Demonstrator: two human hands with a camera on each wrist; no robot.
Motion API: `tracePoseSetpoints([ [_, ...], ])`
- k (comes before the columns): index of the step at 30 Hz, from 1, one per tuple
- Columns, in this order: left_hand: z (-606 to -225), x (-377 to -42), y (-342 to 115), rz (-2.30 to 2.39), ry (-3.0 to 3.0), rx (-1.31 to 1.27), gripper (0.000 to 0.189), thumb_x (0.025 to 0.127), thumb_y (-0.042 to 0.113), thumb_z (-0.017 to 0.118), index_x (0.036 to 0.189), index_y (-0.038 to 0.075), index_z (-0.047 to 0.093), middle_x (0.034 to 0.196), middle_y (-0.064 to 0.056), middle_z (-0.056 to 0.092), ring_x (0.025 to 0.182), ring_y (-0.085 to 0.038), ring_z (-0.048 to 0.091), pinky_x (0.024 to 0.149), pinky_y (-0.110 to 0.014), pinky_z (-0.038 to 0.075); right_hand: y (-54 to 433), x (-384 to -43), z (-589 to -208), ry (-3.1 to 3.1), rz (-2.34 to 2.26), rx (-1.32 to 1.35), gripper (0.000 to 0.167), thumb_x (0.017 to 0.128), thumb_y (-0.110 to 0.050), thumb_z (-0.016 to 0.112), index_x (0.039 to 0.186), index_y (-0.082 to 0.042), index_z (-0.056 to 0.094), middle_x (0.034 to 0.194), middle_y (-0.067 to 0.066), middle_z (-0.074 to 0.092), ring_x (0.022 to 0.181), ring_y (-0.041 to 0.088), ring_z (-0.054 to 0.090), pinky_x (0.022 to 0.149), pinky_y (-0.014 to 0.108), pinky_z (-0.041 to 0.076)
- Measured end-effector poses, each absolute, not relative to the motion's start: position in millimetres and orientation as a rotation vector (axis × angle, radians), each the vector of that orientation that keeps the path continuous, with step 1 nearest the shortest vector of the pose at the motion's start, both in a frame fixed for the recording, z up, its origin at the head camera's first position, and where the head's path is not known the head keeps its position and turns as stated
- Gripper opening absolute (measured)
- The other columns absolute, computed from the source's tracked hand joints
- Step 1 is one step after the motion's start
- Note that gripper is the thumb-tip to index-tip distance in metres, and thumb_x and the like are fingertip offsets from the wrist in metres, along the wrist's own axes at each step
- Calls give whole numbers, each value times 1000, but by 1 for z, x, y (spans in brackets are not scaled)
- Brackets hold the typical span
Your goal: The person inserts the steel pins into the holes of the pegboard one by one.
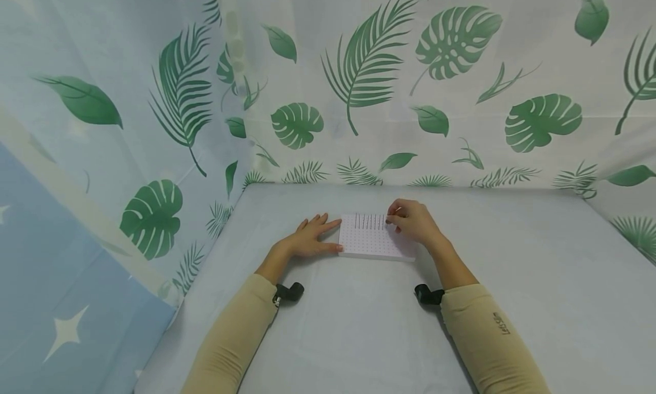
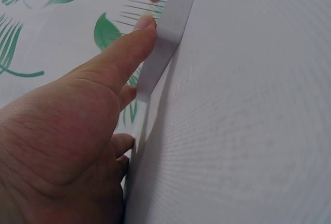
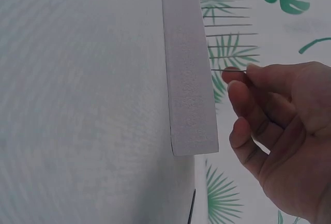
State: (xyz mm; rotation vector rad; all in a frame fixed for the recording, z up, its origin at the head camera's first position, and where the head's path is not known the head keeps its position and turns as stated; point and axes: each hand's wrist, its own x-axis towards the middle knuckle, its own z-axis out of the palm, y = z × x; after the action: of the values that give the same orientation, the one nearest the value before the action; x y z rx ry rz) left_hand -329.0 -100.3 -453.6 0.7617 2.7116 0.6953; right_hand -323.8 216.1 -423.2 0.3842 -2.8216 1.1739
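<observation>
A white pegboard [image 1: 371, 243] with rows of small holes lies flat on the table. Several thin dark pins [image 1: 366, 221] stand upright in a row along its far part. My right hand [image 1: 414, 220] is over the board's far right part, pinching one more thin pin [image 3: 227, 70] between thumb and index finger. That pin's lower end meets the board's top face, at the right end of the row. With fingers spread, my left hand [image 1: 310, 238] touches the board's left side; the thumb [image 2: 145, 32] lies against its near left corner.
A pale cloth covers the table [image 1: 359, 325]. Leaf-printed curtains [image 1: 384, 98] hang behind and to the left. Black wrist cameras [image 1: 293, 292] stick out from both sleeves. In the right wrist view a thin dark strip [image 3: 192, 206] shows at the bottom; its kind is unclear.
</observation>
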Motion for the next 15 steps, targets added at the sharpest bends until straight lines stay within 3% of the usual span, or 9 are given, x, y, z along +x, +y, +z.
tracePoseSetpoints([
  [15,-453,-329,-100,674,2711,771,87,93,67,63,165,32,30,175,-15,11,164,-34,1,131,-56,-5,215,-325,-427,-2853,1091,427,4,100,-10,67,104,-8,69,95,11,74,74,20,63,67,30,52],
])
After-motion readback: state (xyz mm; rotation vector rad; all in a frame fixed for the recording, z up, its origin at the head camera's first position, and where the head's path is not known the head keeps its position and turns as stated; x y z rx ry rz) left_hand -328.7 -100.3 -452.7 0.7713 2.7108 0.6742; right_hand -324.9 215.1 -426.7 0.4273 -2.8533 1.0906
